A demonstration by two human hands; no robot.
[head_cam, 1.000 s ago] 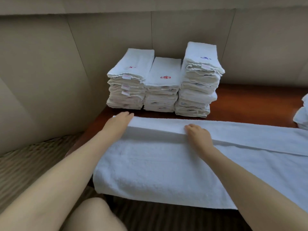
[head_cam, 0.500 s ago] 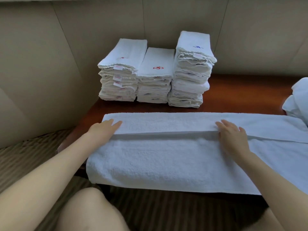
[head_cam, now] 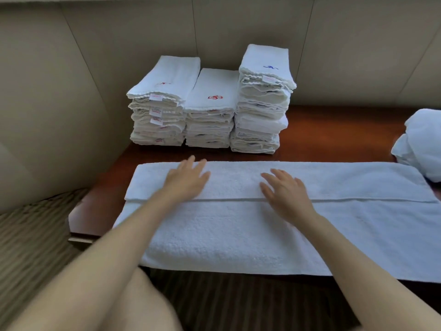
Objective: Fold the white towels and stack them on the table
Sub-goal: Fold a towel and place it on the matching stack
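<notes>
Head view | I see left hand (head_cam: 188, 179) and right hand (head_cam: 285, 191) flat, fingers straight, on folded towel (head_cam: 238, 225) along desk's (head_cam: 334, 130) near edge

1 head-worn camera is supplying the only view, so no second view is sharing any part of the scene. It is looking forward and steeply down from above the near edge of the table (head_cam: 334, 130), facing the padded wall panels (head_cam: 119, 44) behind it. Wide-angle distortion is bending the straight lines at the margins. Both forearms are entering from the bottom corners, placing the lens close to the work, with the striped carpet (head_cam: 31, 235) showing at lower left.
</notes>
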